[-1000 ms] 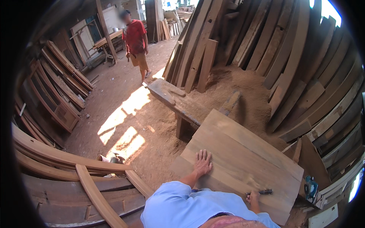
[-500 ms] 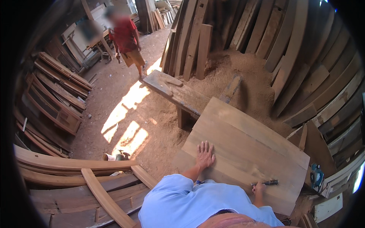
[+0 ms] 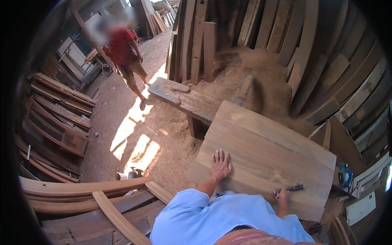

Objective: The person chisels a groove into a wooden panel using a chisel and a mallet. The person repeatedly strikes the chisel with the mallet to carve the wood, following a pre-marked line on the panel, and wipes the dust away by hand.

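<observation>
A wide wooden panel point(image 3: 261, 147) of several joined boards lies tilted in front of me. My left hand point(image 3: 221, 165) rests flat on its near left part, fingers spread and nothing under the palm but wood. Toward the panel's right end, my right hand point(image 3: 282, 195) is closed round a short, dark, rod-like tool point(image 3: 295, 188). The tool points right, just over or touching the panel; its exact kind is too small to make out. Beyond the panel stands a rough wooden bench point(image 3: 185, 98), partly covered by the panel's far left corner.
A person in a red shirt point(image 3: 123, 47) walks on the far left. Planks point(image 3: 306, 53) lean along the right wall above heaped sawdust point(image 3: 265, 65). Curved wooden pieces point(image 3: 87, 188) lie at the near left. A teal power tool point(image 3: 345, 176) sits beyond the panel's right end.
The person in red has stepped nearer along the floor. My right hand has shifted slightly right and farther away with the dark tool. My left hand stays flat on the panel.
</observation>
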`<state>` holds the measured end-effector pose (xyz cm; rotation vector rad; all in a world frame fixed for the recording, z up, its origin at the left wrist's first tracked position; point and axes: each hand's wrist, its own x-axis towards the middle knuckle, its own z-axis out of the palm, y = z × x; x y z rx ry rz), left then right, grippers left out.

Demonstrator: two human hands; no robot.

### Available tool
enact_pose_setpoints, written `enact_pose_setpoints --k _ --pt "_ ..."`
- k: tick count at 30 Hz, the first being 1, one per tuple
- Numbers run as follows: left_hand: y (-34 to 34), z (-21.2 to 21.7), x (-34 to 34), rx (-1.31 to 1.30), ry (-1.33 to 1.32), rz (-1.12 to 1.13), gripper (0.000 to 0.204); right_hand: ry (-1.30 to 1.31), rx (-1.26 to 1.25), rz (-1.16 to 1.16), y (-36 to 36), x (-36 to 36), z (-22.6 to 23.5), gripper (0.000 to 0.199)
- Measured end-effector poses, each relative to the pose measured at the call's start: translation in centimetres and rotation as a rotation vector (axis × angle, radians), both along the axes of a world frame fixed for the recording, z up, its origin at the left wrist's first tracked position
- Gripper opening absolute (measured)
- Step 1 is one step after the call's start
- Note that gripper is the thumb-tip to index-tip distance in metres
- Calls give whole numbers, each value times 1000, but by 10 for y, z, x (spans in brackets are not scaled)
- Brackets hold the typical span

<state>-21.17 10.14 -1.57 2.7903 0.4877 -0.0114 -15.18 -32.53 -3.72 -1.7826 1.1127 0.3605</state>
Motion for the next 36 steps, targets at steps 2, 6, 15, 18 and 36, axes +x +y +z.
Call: enact_pose_setpoints --k 2,6,15,18,36 --pt "1 -2 -3 7 6 11 78 32 -19 17 9 -3 7 46" --pt "3 0 -1 -3 -45 3 77 14 -22 1 13 -1 15 46" --pt "3 -2 4 -17 1 13 76 -6 -28 23 10 1 10 47" --pt "1 -4 4 -9 -21 2 75 -27 -7 -28 3 0 1 49" --pt "-6 -21 82 142 -39 142 82 -50 119 -74 -3 -9 12 45"
